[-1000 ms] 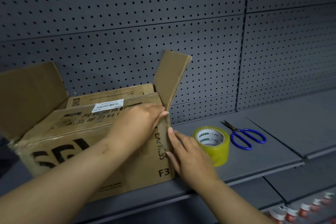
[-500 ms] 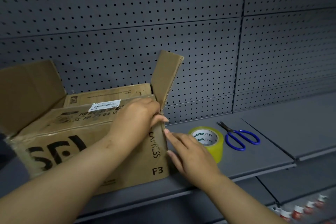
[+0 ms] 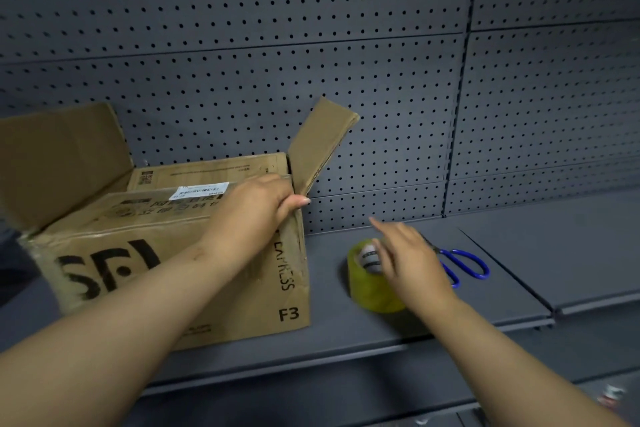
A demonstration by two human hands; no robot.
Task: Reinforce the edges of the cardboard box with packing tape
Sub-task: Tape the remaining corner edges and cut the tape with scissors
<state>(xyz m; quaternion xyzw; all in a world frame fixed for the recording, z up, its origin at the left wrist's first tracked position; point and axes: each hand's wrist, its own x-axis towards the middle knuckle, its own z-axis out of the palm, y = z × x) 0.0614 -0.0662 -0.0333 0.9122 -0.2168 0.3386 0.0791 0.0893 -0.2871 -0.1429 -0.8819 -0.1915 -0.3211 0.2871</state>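
Grey pegboard (image 3: pixel 381 80) backs a grey metal shelf (image 3: pixel 346 333). Left hand (image 3: pixel 256 215) reaches forward and grips the near right top corner of the cardboard box (image 3: pixel 114 274), fingers curled over the edge. Right hand (image 3: pixel 408 263) is over the yellow tape roll (image 3: pixel 367 291), fingers straight and loosely spread; contact unclear, blurred. Box stands at shelf left, side flaps up, black lettering in front. Blue-handled scissors (image 3: pixel 467 263) lie right of the roll.
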